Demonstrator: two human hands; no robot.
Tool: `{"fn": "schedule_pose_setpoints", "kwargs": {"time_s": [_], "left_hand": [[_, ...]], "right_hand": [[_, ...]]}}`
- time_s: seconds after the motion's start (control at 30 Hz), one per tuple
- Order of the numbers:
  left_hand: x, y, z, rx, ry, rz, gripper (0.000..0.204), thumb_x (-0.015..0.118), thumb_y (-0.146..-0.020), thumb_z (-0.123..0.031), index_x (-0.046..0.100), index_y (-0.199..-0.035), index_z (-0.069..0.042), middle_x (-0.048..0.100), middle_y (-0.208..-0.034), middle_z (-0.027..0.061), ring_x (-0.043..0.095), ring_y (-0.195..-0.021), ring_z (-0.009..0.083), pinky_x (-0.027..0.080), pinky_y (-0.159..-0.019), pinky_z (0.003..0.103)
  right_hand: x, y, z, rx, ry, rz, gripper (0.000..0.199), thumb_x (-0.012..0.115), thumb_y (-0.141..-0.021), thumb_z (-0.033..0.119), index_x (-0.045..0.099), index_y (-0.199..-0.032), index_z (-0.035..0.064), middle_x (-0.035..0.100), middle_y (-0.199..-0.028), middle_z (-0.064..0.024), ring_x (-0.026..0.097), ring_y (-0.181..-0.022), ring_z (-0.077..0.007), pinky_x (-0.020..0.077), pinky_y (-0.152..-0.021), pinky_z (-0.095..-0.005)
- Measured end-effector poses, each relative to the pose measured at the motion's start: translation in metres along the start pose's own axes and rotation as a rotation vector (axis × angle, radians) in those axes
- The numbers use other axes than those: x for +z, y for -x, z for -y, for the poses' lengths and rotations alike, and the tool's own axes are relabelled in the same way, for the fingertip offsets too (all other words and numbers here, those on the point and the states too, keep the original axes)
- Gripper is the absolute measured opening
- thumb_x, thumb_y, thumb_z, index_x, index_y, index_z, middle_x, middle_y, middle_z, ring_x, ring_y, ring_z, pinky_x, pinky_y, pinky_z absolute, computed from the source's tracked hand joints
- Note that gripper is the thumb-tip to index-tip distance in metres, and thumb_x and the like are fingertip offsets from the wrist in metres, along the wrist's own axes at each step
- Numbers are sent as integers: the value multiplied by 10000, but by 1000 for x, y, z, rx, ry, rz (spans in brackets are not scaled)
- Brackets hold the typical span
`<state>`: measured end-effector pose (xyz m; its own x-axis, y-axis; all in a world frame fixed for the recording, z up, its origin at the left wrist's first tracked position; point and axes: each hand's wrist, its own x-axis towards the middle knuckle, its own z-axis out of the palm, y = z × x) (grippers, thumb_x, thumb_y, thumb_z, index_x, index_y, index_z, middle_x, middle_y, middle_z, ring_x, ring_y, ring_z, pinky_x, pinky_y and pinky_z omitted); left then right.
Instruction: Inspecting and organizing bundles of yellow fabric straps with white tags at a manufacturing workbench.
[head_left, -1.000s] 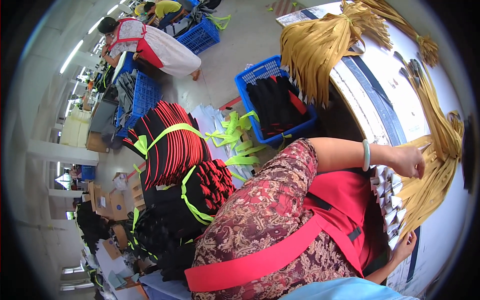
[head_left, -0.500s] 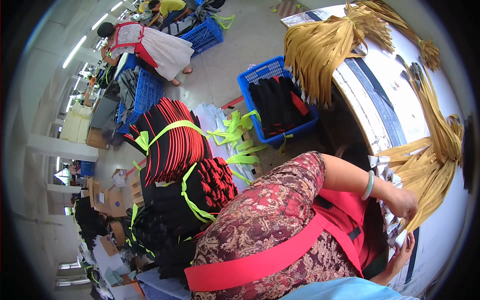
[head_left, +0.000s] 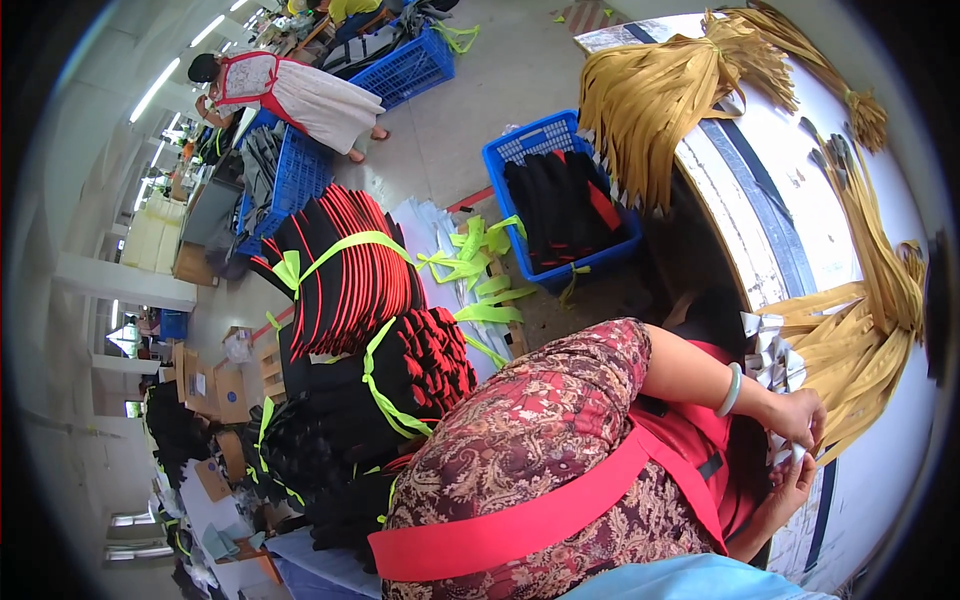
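On the table at right, a bundle of long gold webbing straps (head_left: 855,375) has small white tabs (head_left: 778,355) along its near ends. My left hand (head_left: 797,414), with a pale green bangle (head_left: 732,388) on its wrist, is closed with fingertips pinching a white tab (head_left: 797,453). Just below, my right hand (head_left: 788,490) has its bent fingers against the same tab from the other side. The hands nearly touch. The tab's far side and some fingertips are hidden. My red apron (head_left: 690,405) covers my front.
Another gold strap bundle (head_left: 655,100) overhangs the table's (head_left: 735,190) far end. A blue crate (head_left: 515,240) holds black pieces. Tied stacks of red-edged black pieces (head_left: 345,265) stand left of me. A person in a white dress (head_left: 320,105) stands at far left.
My left hand has moved down and slightly left from over the gold straps, meeting my right hand at a white tab. My right hand has shifted slightly left. The view has shifted a little.
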<state>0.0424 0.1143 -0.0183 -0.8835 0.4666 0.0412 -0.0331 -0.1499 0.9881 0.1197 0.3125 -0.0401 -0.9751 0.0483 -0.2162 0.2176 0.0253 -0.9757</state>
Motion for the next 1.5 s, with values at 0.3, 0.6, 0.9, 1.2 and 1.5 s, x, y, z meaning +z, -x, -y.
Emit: {"fn": "schedule_pose_setpoints", "kwargs": {"time_s": [0.3,0.6,0.9,1.2,1.5], "left_hand": [[12,1,20,121,145,-119,145,669,-744,-8,750,-864,-23,721,-826,96,683,-800,186,540,-698,318],[-20,-10,-21,602,-457,115,103,787,-708,-220,766,-786,-157,681,-959,5,533,-1062,243,415,-916,387],[-39,-22,-35,642,-519,39,145,834,-654,-255,735,-660,-150,658,-832,-1,567,-955,199,427,-839,366],[-45,-19,-38,153,145,37,202,842,-704,-155,739,-820,-25,694,-741,44,643,-728,119,499,-648,278],[-63,-28,-39,89,204,44,217,856,-728,-183,739,-813,-22,722,-760,38,648,-726,100,493,-668,254]], "right_hand": [[52,15,15,-589,459,-209,175,604,-994,210,637,-1043,46,612,-890,10,526,-754,-58,437,-692,-213],[23,-8,56,-624,439,54,133,569,-1003,142,578,-990,10,526,-876,-13,488,-807,-102,415,-759,-238],[49,-30,56,-381,69,-124,288,518,-1037,244,591,-1188,10,594,-959,-30,518,-797,-86,459,-754,-241],[52,-47,71,-417,4,31,280,516,-1036,248,578,-1220,46,562,-917,-13,482,-728,-65,412,-640,-218],[38,-68,101,-276,247,312,129,619,-974,179,619,-1022,59,540,-847,30,381,-562,4,301,-477,-155]]}}
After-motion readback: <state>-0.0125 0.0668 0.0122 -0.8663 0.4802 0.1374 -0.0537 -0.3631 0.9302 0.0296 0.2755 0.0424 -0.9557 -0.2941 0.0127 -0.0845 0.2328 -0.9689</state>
